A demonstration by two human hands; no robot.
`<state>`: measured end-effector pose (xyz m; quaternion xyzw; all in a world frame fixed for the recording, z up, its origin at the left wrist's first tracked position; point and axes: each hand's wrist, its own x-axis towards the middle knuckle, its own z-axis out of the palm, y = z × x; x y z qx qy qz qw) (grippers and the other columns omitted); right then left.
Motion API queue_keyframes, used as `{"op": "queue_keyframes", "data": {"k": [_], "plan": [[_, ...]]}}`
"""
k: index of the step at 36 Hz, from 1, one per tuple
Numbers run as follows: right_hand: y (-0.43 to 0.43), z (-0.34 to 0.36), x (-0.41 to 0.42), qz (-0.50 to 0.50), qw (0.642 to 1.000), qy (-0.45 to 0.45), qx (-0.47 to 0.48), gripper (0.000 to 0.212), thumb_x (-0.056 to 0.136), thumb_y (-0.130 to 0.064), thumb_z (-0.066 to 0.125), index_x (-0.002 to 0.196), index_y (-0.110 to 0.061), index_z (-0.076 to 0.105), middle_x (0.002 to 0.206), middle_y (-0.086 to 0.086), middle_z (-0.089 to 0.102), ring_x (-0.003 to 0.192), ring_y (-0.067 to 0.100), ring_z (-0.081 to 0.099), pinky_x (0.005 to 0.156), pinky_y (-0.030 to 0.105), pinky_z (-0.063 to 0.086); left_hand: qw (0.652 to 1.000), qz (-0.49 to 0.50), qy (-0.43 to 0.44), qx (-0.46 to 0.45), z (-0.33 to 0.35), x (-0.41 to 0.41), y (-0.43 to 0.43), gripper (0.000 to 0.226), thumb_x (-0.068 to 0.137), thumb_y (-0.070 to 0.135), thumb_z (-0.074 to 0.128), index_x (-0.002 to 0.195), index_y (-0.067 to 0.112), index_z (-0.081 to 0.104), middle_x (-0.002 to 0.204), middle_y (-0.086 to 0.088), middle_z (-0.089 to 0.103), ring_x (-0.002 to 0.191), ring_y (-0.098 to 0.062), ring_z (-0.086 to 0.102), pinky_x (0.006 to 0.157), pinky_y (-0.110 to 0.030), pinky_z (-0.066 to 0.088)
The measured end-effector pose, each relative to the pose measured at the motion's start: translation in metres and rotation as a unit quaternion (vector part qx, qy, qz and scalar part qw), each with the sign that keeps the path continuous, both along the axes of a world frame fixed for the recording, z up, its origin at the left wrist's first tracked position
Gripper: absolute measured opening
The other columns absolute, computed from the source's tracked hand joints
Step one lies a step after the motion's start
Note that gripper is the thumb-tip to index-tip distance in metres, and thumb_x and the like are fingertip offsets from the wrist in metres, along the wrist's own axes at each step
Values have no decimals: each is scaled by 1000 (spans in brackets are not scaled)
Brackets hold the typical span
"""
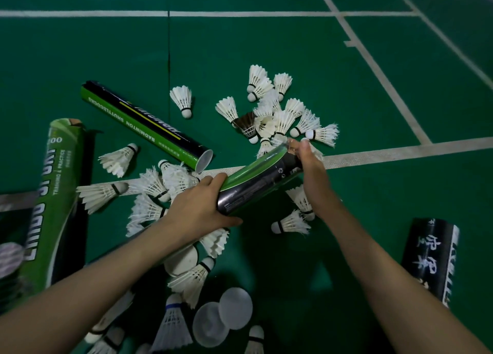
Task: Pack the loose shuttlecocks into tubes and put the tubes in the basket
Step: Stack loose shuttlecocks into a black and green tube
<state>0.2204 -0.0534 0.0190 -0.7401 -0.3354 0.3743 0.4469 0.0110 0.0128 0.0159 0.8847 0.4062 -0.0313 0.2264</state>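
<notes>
Fingers (214,180) of left hand (196,208) and right hand (312,167) grip the tube's (258,181) ends.

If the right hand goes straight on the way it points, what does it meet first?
The right hand would probably meet the shuttlecock pile just beyond it; depth is unclear.

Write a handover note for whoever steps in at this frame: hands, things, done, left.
Hands: left hand grips the lower end of the held tube; right hand curls round its far end.
Things: many loose shuttlecocks lie scattered on the court floor. An open tube lies there too, a green tube at left, a black tube at right, and round lids nearby.
Done: cannot tell what is packed.
Left: most shuttlecocks, capping, moving tubes to the basket, which is not in view.
</notes>
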Motion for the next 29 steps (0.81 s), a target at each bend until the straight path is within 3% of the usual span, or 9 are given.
{"op": "queue_keyframes", "data": {"k": [4,7,12,15,18,20,22,25,29], "plan": [[6,-10,3,-19,998,48,-19,56,98,-55,14,141,-32,41,148,4,36,135,16,30,98,29,19,1000,8,17,-3,-7,2,7,95,65,68,69,139,25,27,117,1,50,100,-21,54,75,-33,47],[12,-23,6,-26,997,64,-30,59,97,-57,11,135,-33,49,147,6,40,136,23,32,110,42,21,999,6,47,-15,-12,5,12,93,63,69,69,135,25,30,114,-1,52,101,-24,55,79,-36,49],[24,-40,24,-82,996,-39,3,30,100,-39,37,112,-25,60,103,2,61,87,12,54,74,30,44,997,10,67,-32,-15,16,17,91,65,68,69,133,21,30,111,-4,51,100,-27,54,81,-36,47],[32,-54,43,-140,987,-84,12,18,95,-27,48,110,-24,57,108,17,56,76,16,51,60,29,46,997,14,69,-35,-17,18,21,90,65,68,68,133,22,30,110,-3,50,99,-27,54,79,-35,46],[38,-65,59,-171,980,-100,-20,28,93,-19,47,121,-21,51,111,20,55,70,18,53,56,33,49,997,17,72,-31,-21,15,24,87,64,68,69,128,22,33,111,-3,51,97,-27,56,78,-36,48],[43,-71,65,-153,981,-106,-53,38,94,-17,46,132,-22,44,114,20,53,62,12,46,49,25,39,997,18,73,-29,-24,13,25,84,63,69,69,124,22,35,111,-4,53,96,-27,56,77,-36,48],[46,-74,67,-120,983,-109,-86,45,94,-19,45,139,-23,40,127,19,49,74,15,50,57,25,41,996,20,77,-34,-25,12,24,84,64,69,69,124,23,35,111,-3,52,96,-26,56,77,-35,47],[47,-74,62,-68,980,-126,-136,46,99,-20,39,145,-15,35,147,13,37,126,26,43,100,33,36,996,22,74,-50,-25,12,23,87,65,68,69,129,23,32,108,-2,51,97,-25,54,79,-35,48],[46,-69,53,-121,980,-127,-94,41,100,-25,39,138,-8,44,140,13,47,126,27,44,107,39,35,995,18,77,-54,-23,12,21,90,65,67,69,133,23,29,107,-2,47,99,-26,53,80,-35,46]]}}
